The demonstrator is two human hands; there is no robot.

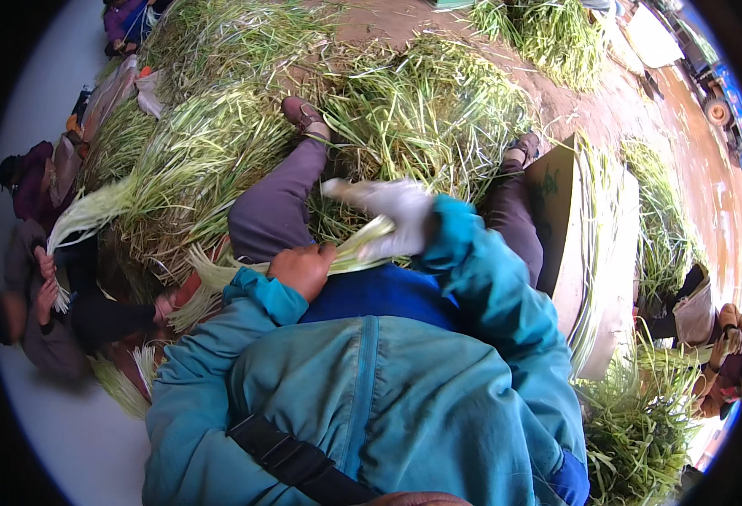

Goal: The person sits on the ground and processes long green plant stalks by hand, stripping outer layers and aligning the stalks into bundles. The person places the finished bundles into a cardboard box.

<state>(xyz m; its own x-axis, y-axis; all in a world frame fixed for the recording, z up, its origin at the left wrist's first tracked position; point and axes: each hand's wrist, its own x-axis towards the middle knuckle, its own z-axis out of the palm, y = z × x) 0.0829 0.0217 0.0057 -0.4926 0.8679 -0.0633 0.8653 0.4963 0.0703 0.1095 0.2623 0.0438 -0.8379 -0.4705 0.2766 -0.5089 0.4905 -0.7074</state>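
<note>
My bare left hand (301, 271) is closed around a bundle of long pale-green stalks (352, 253) across my lap. The white ends of the bundle fan out on the left, past my sleeve. My right hand (396, 212), in a white glove, is blurred over the other end of the bundle. Its fingers point left and stand apart from the thumb; whether it grips the stalks is unclear. Beneath the bundle is blue cloth (377, 294) on my lap. Between my feet lies a large heap of loose green stalks (421, 114).
To my right stands a box (554, 209) with green writing, long stalks (589, 253) laid over it. More heaps (206, 145) cover the ground ahead and left. At left a co-worker (48, 297) holds a bundle (96, 202). Another person (722, 354) sits right; a blue vehicle (731, 114) stands beyond.
</note>
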